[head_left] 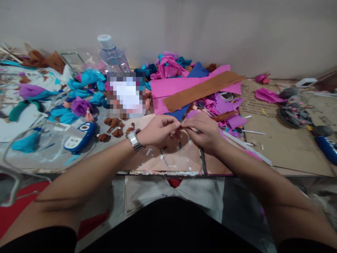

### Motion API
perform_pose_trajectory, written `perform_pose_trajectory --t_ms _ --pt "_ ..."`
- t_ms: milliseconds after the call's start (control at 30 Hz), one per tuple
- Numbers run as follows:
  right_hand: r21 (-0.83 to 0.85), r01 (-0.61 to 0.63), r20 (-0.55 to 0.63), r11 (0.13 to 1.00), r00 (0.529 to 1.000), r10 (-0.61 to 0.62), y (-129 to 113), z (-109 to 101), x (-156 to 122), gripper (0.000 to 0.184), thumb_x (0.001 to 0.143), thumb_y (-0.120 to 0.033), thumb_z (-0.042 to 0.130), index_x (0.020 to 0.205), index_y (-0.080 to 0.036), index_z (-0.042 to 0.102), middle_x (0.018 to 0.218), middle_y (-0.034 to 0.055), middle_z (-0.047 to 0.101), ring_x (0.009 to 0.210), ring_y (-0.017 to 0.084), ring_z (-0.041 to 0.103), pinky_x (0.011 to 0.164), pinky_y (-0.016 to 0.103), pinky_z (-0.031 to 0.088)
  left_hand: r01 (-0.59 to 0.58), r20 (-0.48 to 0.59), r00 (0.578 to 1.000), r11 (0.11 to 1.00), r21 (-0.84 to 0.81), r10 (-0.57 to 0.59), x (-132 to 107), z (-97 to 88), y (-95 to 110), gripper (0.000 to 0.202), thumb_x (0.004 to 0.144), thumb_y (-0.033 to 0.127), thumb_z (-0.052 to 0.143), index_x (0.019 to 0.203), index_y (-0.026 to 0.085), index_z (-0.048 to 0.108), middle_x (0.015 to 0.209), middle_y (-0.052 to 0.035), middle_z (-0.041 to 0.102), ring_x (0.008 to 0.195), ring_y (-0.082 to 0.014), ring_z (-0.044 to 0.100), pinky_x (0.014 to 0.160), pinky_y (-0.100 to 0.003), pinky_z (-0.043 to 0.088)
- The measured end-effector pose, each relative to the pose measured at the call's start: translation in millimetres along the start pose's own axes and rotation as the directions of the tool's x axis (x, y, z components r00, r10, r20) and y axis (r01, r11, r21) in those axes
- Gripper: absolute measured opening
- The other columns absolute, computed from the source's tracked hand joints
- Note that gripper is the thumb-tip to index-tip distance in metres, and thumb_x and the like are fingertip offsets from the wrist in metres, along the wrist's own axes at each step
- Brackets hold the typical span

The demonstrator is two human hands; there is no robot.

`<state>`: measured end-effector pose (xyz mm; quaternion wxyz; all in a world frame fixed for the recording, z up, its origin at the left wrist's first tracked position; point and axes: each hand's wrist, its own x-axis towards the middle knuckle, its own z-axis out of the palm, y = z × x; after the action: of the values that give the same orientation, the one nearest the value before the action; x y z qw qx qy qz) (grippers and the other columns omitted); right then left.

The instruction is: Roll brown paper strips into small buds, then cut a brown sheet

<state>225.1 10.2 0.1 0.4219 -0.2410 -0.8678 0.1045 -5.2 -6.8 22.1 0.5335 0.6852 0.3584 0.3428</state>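
Observation:
My left hand [161, 130], with a silver watch [135, 140] on its wrist, is closed with thumb and fingers pinched together. Fingertip to fingertip with it, my right hand [204, 130] is pinched shut as well. Whatever lies between them is small and mostly hidden; a dark brownish bit shows there, too little to name. Just beyond the hands lie a long brown crepe paper strip [200, 92], pink crepe paper [168, 89] and a blue piece [179, 111]. Several small brown crumpled paper pieces [117, 131] rest left of my left hand.
A clear bottle [114, 58] stands at the back. To the left are a blue-and-white power strip [80, 137], a purple paper flower [81, 106] and teal paper [91, 76]. White sticks [247, 147], cardboard [284, 140] and a dark pincushion-like ball [295, 111] lie to the right.

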Motion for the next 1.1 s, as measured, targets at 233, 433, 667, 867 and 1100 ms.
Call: perform_pose_trajectory --t_ms 233,433,667,867,1100 --pt "-0.053 0.026 0.007 0.998 1.0 -0.026 -1.2 -2.1 1.8 0.011 0.098 -0.025 0.069 0.107 -0.028 0.075 0.098 0.0032 0.082 0.091 0.023 0.073 0.086 0.043 0.049 0.0 0.007 1.0 1.0 0.003 0.0 0.5 1.4 -2.2 0.039 0.099 0.051 0.065 0.091 0.012 0.07 0.079 -0.0075 0.076 0.067 -0.0119 0.069 0.064 -0.022 0.056" --pt "-0.099 0.006 0.004 0.995 1.0 -0.006 -1.3 -1.5 1.7 0.009 0.098 -0.027 0.07 0.105 -0.025 0.074 0.097 0.0035 0.081 0.093 0.023 0.073 0.087 0.041 0.049 -0.093 -0.032 0.994 0.975 0.201 0.101 -0.9 0.8 -5.0 0.031 0.103 0.041 0.06 0.093 0.014 0.073 0.08 -0.0047 0.076 0.068 -0.012 0.069 0.066 -0.022 0.053" --pt "0.008 -0.087 -0.042 0.996 0.995 0.087 -4.5 4.8 -0.5 0.006 0.098 -0.027 0.068 0.101 -0.025 0.073 0.096 0.0049 0.079 0.093 0.023 0.074 0.087 0.041 0.055 -0.309 -0.003 0.896 0.63 0.713 0.443 -2.1 -0.2 -13.9 0.023 0.105 0.031 0.056 0.102 0.018 0.076 0.098 -0.005 0.081 0.085 -0.0165 0.074 0.076 -0.027 0.051" --pt "0.115 -0.153 -0.103 0.982 0.981 0.165 -11.4 7.4 1.4 0.001 0.095 -0.025 0.072 0.097 -0.024 0.072 0.099 0.0059 0.078 0.095 0.022 0.074 0.09 0.041 0.058 -0.34 -0.009 0.843 0.548 0.764 0.537 -1.5 0.6 -16.0 0.021 0.105 0.028 0.058 0.105 0.018 0.075 0.101 -0.0043 0.082 0.089 -0.0153 0.076 0.078 -0.025 0.053" --pt "0.144 -0.16 -0.074 0.977 0.982 0.172 -16.6 4.9 3.5 0.003 0.097 -0.025 0.068 0.094 -0.024 0.07 0.098 0.007 0.075 0.095 0.023 0.071 0.088 0.041 0.056 -0.414 0.036 0.786 0.483 0.772 0.617 -1.4 -0.5 -18.8 0.018 0.104 0.025 0.059 0.105 0.017 0.074 0.102 -0.005 0.082 0.09 -0.0151 0.077 0.08 -0.025 0.055"
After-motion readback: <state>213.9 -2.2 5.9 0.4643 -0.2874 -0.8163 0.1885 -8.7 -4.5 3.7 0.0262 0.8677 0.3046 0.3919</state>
